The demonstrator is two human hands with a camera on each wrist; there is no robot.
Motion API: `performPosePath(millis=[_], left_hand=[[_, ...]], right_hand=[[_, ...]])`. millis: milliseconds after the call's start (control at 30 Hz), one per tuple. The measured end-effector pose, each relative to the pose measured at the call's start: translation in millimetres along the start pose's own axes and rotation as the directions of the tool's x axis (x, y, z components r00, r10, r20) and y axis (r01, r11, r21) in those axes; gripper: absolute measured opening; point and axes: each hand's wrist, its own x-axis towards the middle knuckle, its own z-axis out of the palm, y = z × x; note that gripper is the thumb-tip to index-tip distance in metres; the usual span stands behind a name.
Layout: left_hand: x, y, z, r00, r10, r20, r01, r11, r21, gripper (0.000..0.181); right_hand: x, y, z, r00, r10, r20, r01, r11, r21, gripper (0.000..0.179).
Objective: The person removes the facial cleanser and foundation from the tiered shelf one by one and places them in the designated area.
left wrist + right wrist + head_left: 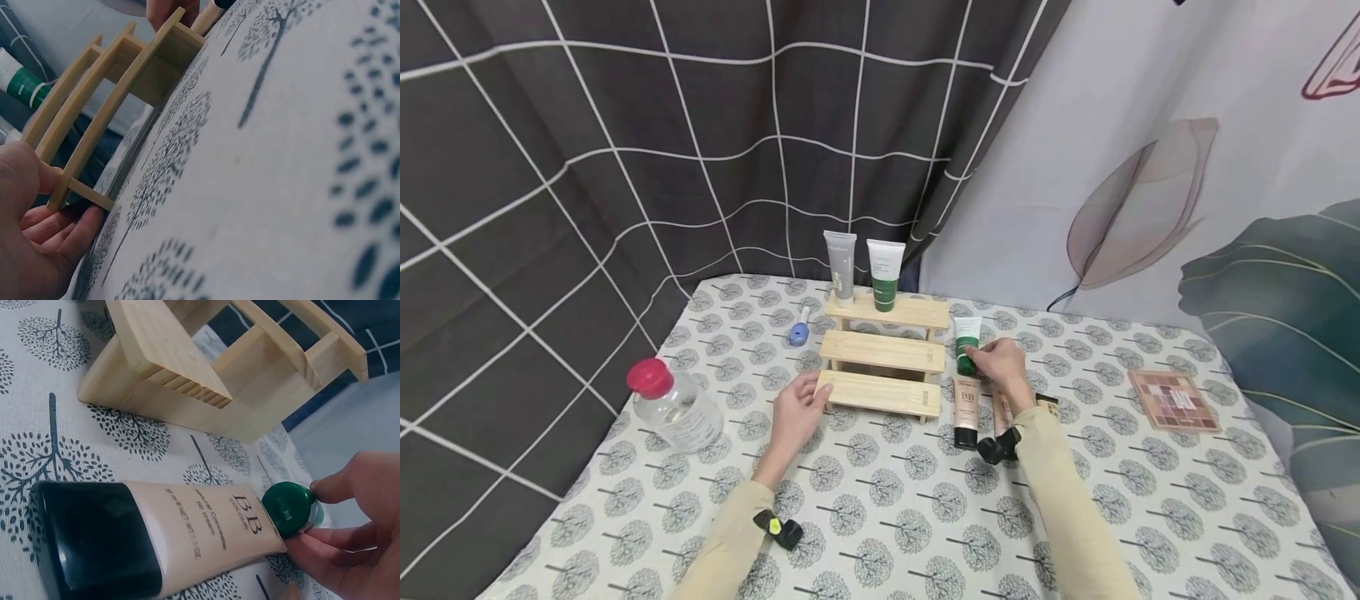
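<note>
Green and white on your held tube [967, 343]; peachy beige, black-capped, the BB tube [967, 407]; pale wood-yellow across your stand [882, 350]; dark printed trees dotting your white cloth [917, 512]; white grid lines crossing that charcoal curtain [737, 100]!

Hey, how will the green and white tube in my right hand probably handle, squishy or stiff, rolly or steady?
The tube will probably give when squeezed, since its body narrows to a flat end. That end should also resist rolling, though the round green cap could let it rock.
</note>
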Motion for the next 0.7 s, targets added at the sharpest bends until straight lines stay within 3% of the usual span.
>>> performPosePath(millis=[233, 500, 700], left_hand=[[0.2, -0.8, 0.5, 1.0, 0.01, -0.014, -0.01, 1.0, 0.007, 0.04], [-0.1, 0.3, 0.6, 1.0, -0.009, -0.014, 0.01, 1.0, 0.017, 0.041], [-0.5, 0.7, 1.0, 1.0, -0.004, -0.015, 0.004, 1.0, 0.028, 0.041]], right_hand=[[-4.6, 3, -7, 1.0, -0.023, -0.021, 0.023, 1.0, -0.002, 0.046], [-7.8, 3, -15, 0.993, -0.051, -0.108, 0.073, 0.975, 0.209, 0.039], [-11.6, -4, -20, 0.978, -0.089, -0.189, 0.14, 0.952, 0.272, 0.037]])
